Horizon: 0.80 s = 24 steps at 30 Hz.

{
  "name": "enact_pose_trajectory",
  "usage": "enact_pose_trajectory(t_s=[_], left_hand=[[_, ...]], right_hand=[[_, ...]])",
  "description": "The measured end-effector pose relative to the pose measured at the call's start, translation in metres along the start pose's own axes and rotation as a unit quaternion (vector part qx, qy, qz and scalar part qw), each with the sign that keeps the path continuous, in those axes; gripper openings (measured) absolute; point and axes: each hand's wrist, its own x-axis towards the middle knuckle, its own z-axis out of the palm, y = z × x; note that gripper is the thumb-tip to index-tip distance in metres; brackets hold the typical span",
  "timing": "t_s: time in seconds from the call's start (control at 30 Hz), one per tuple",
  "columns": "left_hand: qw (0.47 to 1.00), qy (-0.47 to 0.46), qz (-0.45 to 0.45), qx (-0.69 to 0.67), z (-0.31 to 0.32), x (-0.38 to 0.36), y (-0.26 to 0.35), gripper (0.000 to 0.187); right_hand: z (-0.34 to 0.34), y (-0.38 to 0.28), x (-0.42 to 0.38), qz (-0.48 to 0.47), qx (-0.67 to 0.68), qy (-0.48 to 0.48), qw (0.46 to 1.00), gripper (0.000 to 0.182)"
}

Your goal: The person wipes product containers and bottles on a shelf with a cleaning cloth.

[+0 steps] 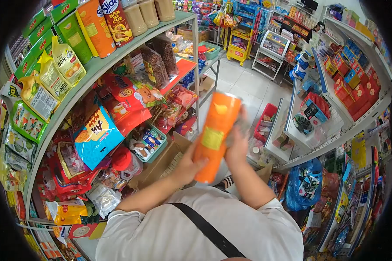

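Observation:
An orange cylindrical snack canister with a yellow label patch is held up, tilted, in front of my chest. My left hand is closed round its lower left side, thumb across the front. Against the canister's right side is my right hand, its fingers bent and blurred by motion. A greyish patch shows at those fingers, too smeared to name. On the top shelf at the left stand a similar orange canister and a dark red Slide canister.
A curved green-edged shelf packed with snack bags lies to my left. Below my left arm sits an open cardboard box by a teal basket. White shelves with boxed goods stand at the right. Tiled floor runs ahead.

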Motion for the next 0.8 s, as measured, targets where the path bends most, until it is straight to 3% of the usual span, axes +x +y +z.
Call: enact_pose_trajectory(t_s=[0.03, 0.1, 0.13, 0.23, 0.27, 0.3, 0.33, 0.4, 0.47, 0.5, 0.6, 0.7, 0.77, 0.8], left_hand=[[0.997, -0.038, -0.046, -0.042, 0.003, -0.005, -0.008, 0.075], [0.996, -0.063, -0.037, -0.058, 0.006, -0.007, -0.013, 0.076], [0.994, -0.076, -0.032, -0.066, 0.008, -0.006, -0.014, 0.077], [0.998, 0.05, 0.011, -0.039, -0.004, 0.011, 0.005, 0.073], [0.991, 0.091, 0.039, -0.089, -0.003, 0.021, 0.023, 0.069], [0.983, 0.116, -0.008, -0.141, -0.01, 0.027, 0.029, 0.066], [0.986, 0.111, 0.009, -0.123, -0.01, 0.029, 0.026, 0.066], [0.994, 0.057, -0.002, -0.092, -0.01, 0.028, 0.016, 0.066], [0.995, -0.04, -0.064, -0.064, -0.009, 0.014, 0.005, 0.066], [0.99, -0.067, -0.079, -0.091, -0.004, 0.008, -0.003, 0.066], [0.973, -0.129, -0.096, -0.164, 0.005, 0.011, -0.018, 0.068], [0.987, -0.088, -0.091, -0.103, -0.007, 0.026, -0.007, 0.07], [0.999, -0.013, 0.031, 0.007, -0.013, 0.041, -0.006, 0.064], [0.999, -0.005, 0.002, -0.04, -0.012, 0.043, 0.006, 0.064]], right_hand=[[-0.003, -0.008, 0.007, -0.003, -0.011, 0.017, 1.0, 0.068], [-0.008, -0.021, 0.016, -0.01, -0.034, 0.049, 0.998, 0.066], [-0.003, -0.022, 0.011, 0.004, 0.04, 0.051, 0.998, 0.062], [0.0, -0.008, -0.021, 0.174, -0.092, -0.056, 0.979, 0.061], [0.001, 0.004, -0.033, 0.135, -0.113, -0.087, 0.981, 0.062], [0.005, 0.016, -0.042, 0.094, -0.132, -0.117, 0.98, 0.062], [0.007, 0.021, -0.044, 0.052, -0.151, -0.147, 0.976, 0.062], [0.007, 0.0, -0.036, 0.113, -0.147, -0.079, 0.979, 0.06], [-0.001, -0.019, -0.006, 0.073, -0.062, 0.014, 0.995, 0.06], [-0.007, -0.025, 0.01, -0.002, 0.018, 0.075, 0.997, 0.063], [-0.012, -0.033, 0.017, -0.06, 0.035, 0.072, 0.995, 0.063], [-0.02, -0.027, -0.006, 0.085, -0.109, 0.0, 0.99, 0.063], [-0.018, -0.007, -0.029, 0.079, -0.088, -0.045, 0.992, 0.065], [-0.019, 0.001, -0.038, 0.07, -0.106, -0.06, 0.99, 0.065]])
